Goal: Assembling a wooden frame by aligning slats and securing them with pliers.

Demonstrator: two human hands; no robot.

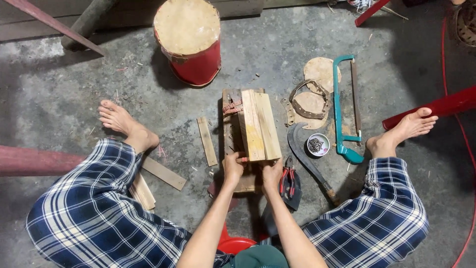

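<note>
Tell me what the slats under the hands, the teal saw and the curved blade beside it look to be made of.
Slats: pale bare wood, going by the visible grain and unfinished yellowish faces.
Teal saw: probably painted metal frame, judging by its thin rigid bow shape; the handle material is unclear.
Curved blade: dull dark metal, likely steel, with what seems a wooden handle.
Both hands, left hand and right hand, rest at the slats' near end.

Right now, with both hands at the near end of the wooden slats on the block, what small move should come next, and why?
Probably press the left hand down to steady the pale wooden slats. They lie side by side on the brown wooden block, and the right hand meets only their near end, so they could slide.
</note>
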